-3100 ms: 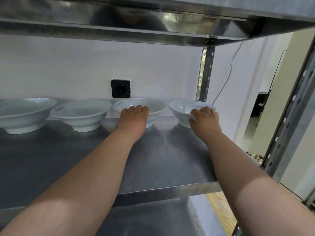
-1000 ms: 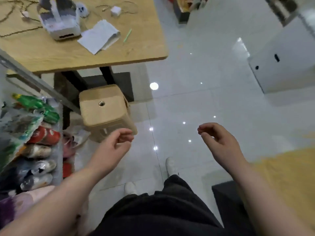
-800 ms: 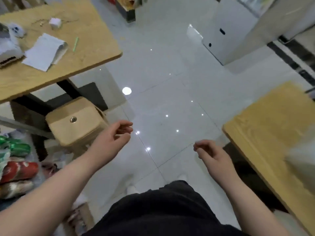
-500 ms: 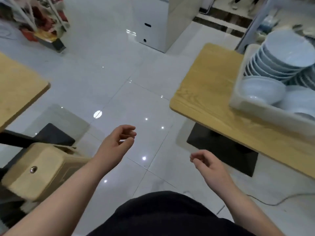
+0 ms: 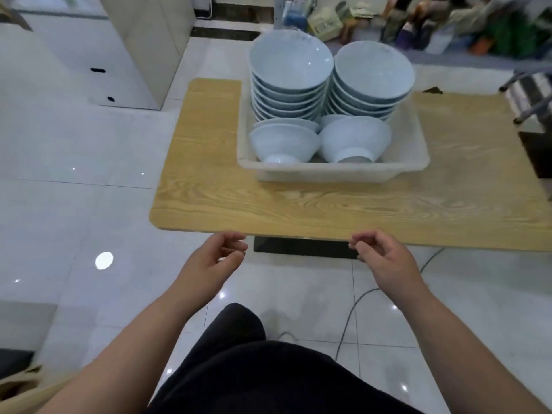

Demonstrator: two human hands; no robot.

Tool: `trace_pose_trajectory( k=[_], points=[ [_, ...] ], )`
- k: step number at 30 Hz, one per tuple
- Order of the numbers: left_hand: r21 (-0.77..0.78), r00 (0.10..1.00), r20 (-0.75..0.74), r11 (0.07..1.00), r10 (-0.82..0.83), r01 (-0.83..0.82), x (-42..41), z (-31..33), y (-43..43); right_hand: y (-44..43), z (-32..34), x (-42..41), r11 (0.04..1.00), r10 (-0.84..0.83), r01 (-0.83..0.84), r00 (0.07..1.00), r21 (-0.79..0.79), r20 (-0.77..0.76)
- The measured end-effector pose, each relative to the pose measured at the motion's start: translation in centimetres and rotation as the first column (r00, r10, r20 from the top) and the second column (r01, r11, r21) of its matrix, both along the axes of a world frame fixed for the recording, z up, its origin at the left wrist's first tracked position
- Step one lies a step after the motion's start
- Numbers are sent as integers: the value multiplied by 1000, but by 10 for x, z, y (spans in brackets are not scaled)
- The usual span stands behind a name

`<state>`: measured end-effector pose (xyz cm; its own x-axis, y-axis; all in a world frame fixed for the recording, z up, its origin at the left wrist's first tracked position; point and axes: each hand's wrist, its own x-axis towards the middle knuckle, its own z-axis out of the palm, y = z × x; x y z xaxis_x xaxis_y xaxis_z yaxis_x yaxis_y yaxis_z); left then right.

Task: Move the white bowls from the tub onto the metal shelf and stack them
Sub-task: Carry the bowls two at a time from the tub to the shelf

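We stand before a wooden table (image 5: 298, 204), left hand (image 5: 209, 264) and right hand (image 5: 385, 258) loosely curled, holding nothing, near its edge. The tub (image 5: 337, 168) sits farther back, carrying two bowl stacks (image 5: 291, 85) and two tipped bowls (image 5: 283, 141) in front.

The left grip (image 5: 209, 261) and the right grip (image 5: 385, 258) are held out in front, apart, palms turned toward each other, fingers loosely curled, holding nothing.

No legible text anywhere.
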<state>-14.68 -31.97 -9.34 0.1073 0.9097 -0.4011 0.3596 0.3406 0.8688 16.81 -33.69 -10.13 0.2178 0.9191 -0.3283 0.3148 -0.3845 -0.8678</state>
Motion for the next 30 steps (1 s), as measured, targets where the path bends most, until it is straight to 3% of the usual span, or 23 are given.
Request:
trace_pose_trajectory(
  k=[8, 13, 15, 19, 22, 26, 28, 30],
  points=[
    [88, 997, 7, 993, -75, 74, 32, 15, 122, 42, -3, 10, 997, -69, 69, 998, -30, -5],
    [218, 990, -37, 966, -134, 138, 65, 37, 199, 88, 8, 30, 997, -65, 63, 996, 46, 57],
    [269, 987, -103, 951, -126, 150, 78, 43, 223, 111, 11, 43, 995, -60, 51, 993, 89, 101],
    [398, 905, -426, 897, -4, 192, 92, 48, 264, 167, 16, 79, 983, 19, -58, 976, 173, 218],
    [453, 793, -605, 850, 72, 269, 101, 49, 287, 219, 16, 109, 925, 114, -274, 860, 262, 497],
    [454, 671, -740, 770, 46, 449, 128, 49, 322, 295, 21, 135, 786, 115, -506, 685, 356, 720],
    [353, 549, -835, 751, -16, 558, 140, 44, 346, 331, 22, 142, 764, 219, -610, 549, 208, 807],
    [196, 371, -927, 770, -57, 608, 146, 37, 369, 357, 22, 142, 751, 384, -657, 350, -68, 854]
  ],
)
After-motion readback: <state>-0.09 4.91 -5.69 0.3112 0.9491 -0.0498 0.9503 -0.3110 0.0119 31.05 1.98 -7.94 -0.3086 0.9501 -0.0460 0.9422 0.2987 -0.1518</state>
